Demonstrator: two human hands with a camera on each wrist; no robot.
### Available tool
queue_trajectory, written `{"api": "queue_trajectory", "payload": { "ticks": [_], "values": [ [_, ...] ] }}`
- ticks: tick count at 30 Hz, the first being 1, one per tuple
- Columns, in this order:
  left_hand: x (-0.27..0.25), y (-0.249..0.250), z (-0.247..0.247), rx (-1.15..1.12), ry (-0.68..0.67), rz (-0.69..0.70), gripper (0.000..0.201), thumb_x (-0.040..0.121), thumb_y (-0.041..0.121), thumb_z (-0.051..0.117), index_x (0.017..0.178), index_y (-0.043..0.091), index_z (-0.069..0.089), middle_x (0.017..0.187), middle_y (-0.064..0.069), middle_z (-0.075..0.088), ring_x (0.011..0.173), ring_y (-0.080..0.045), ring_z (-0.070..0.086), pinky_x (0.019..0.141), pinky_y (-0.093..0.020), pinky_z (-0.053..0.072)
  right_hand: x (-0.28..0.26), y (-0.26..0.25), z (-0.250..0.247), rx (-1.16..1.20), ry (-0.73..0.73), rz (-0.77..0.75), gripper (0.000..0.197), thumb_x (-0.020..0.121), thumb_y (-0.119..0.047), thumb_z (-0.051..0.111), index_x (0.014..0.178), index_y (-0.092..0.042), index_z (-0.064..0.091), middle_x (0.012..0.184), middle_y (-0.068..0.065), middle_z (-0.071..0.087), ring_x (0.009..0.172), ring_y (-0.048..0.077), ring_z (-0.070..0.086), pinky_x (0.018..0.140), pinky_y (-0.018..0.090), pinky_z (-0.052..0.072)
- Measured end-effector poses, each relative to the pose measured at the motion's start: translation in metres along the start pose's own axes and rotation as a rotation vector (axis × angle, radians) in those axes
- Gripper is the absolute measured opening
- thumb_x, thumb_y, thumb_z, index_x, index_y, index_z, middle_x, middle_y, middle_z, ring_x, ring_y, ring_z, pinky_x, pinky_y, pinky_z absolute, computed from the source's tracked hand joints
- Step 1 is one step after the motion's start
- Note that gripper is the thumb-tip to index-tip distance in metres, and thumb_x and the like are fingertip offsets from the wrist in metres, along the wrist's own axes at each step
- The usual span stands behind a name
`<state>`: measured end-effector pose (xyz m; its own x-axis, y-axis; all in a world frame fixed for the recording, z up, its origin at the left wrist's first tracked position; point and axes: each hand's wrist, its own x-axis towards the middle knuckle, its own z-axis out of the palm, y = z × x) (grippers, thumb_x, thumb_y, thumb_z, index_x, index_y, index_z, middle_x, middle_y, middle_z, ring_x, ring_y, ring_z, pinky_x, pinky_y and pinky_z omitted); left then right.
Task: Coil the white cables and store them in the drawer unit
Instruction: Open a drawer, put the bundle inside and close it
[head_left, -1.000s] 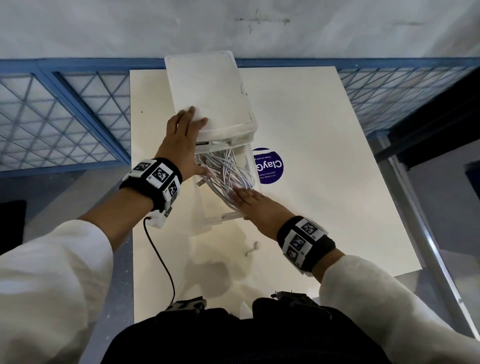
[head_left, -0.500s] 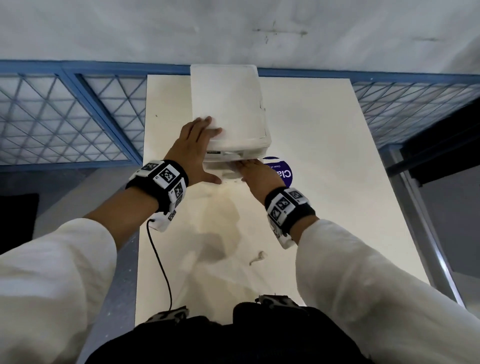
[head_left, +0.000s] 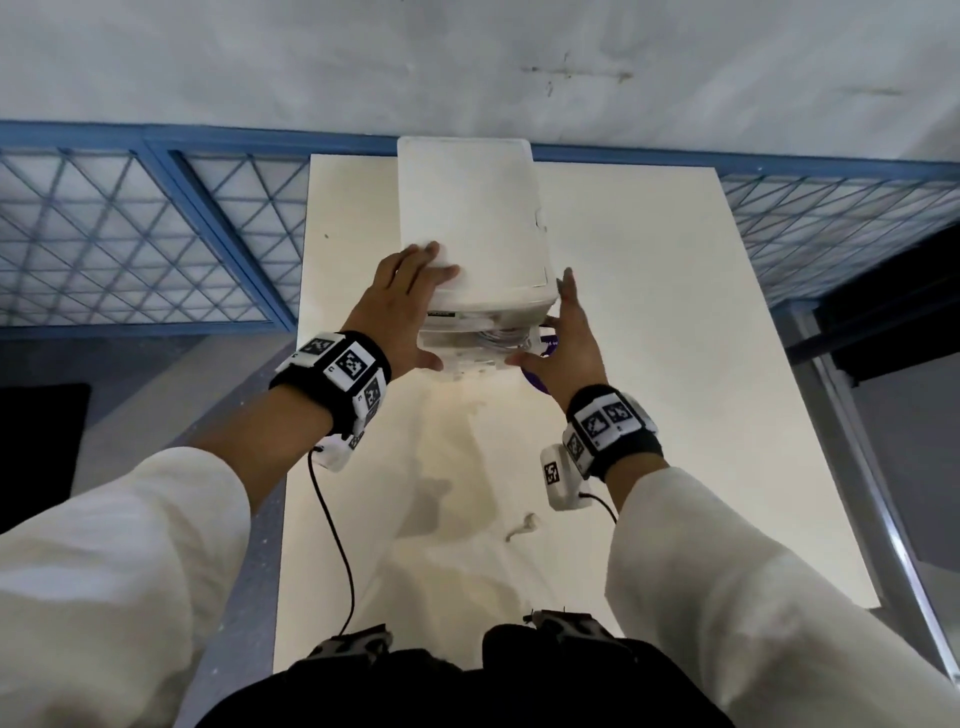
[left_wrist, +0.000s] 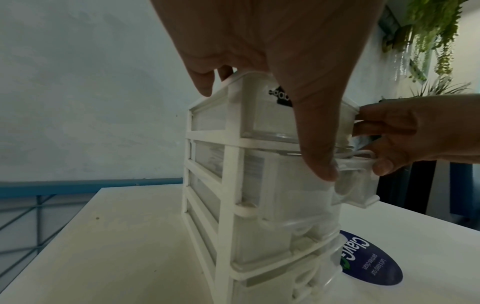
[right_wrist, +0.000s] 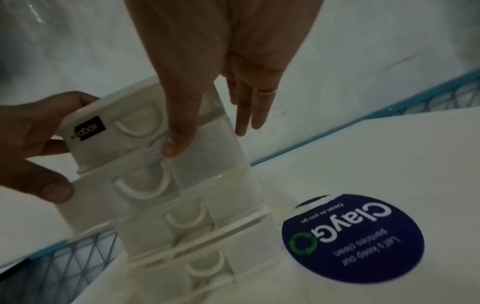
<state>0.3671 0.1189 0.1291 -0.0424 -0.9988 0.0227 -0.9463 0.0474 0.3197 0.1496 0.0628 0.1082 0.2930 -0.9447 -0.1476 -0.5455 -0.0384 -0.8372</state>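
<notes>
The white drawer unit (head_left: 470, 223) stands at the far middle of the table. My left hand (head_left: 402, 312) grips its front left top corner, fingers over the lid and thumb (left_wrist: 319, 164) against the second drawer (right_wrist: 155, 185). My right hand (head_left: 563, 343) lies at the front right corner with straight fingers (right_wrist: 246, 107) along the side wall and its thumb (right_wrist: 176, 144) pressing the drawer fronts. The second drawer sticks out a little. Coiled white cables (head_left: 501, 336) show inside it, mostly hidden under the lid.
A round purple ClayGo sticker (right_wrist: 353, 240) lies on the white table (head_left: 649, 364) just right of the unit. A small white scrap (head_left: 522, 525) lies nearer me. Blue mesh railing (head_left: 130, 234) borders the table's far and left sides, with a wall behind.
The drawer holding the cables was pulled far out with my right hand inside it; it has slid almost fully in. My right hand moved to the unit's right front corner. The left hand stayed.
</notes>
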Motion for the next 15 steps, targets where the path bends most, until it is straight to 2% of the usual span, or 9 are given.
{"api": "queue_trajectory", "payload": {
  "ticks": [1,3,6,8,11,15],
  "values": [
    [0.0,0.0,0.001,0.0,0.007,0.001,0.111,0.05,0.037,0.086,0.141,0.014,0.028,0.154,-0.012,0.021,0.14,-0.033,0.017,0.115,-0.035,0.015,0.003,-0.001,0.0,0.002,-0.057,0.025,0.107,0.068,-0.012,0.079,0.145,-0.03,0.006,0.136,-0.011,0.042,0.111,0.005,0.049,0.087,0.016,0.041],
    [0.0,0.0,0.002,-0.008,0.036,0.004,0.103,0.055,0.033,0.084,0.14,0.014,0.03,0.153,-0.012,0.024,0.139,-0.034,0.019,0.115,-0.036,0.016,0.008,-0.001,0.003,0.0,-0.056,0.044,0.094,0.071,-0.011,0.076,0.144,-0.024,0.018,0.131,-0.004,0.052,0.111,0.007,0.049,0.09,0.016,0.04],
    [0.001,0.001,0.005,-0.042,0.095,-0.005,0.086,0.065,0.023,0.079,0.138,0.013,0.035,0.152,-0.012,0.028,0.137,-0.035,0.023,0.114,-0.035,0.018,0.013,0.0,0.012,0.007,0.053,0.094,0.077,0.072,-0.017,0.075,0.135,-0.022,0.031,0.124,0.001,0.058,0.105,0.016,0.054,0.094,0.034,0.047],
    [0.002,0.002,0.008,-0.072,0.114,-0.026,0.082,0.067,0.019,0.077,0.137,0.014,0.037,0.151,-0.01,0.029,0.137,-0.034,0.023,0.113,-0.032,0.018,0.017,0.001,0.015,-0.01,0.068,0.107,0.078,0.071,-0.022,0.076,0.135,-0.024,0.03,0.127,0.0,0.055,0.105,0.019,0.056,0.094,0.041,0.048],
    [0.003,0.002,0.01,-0.092,0.123,-0.042,0.08,0.067,0.016,0.076,0.137,0.015,0.038,0.152,-0.008,0.029,0.137,-0.032,0.024,0.112,-0.031,0.02,0.021,0.004,0.013,-0.123,0.044,0.105,0.082,0.073,-0.031,0.074,0.138,-0.024,0.024,0.133,0.004,0.052,0.111,0.026,0.057,0.096,0.041,0.047],
    [0.001,0.002,0.012,-0.092,0.131,-0.051,0.08,0.068,0.014,0.076,0.137,0.016,0.036,0.152,-0.007,0.028,0.139,-0.031,0.022,0.112,-0.032,0.023,0.022,0.002,0.011,-0.164,0.025,0.106,0.08,0.073,-0.033,0.073,0.136,-0.025,0.025,0.122,0.006,0.061,0.104,0.029,0.06,0.09,0.042,0.05]
  ]
}}
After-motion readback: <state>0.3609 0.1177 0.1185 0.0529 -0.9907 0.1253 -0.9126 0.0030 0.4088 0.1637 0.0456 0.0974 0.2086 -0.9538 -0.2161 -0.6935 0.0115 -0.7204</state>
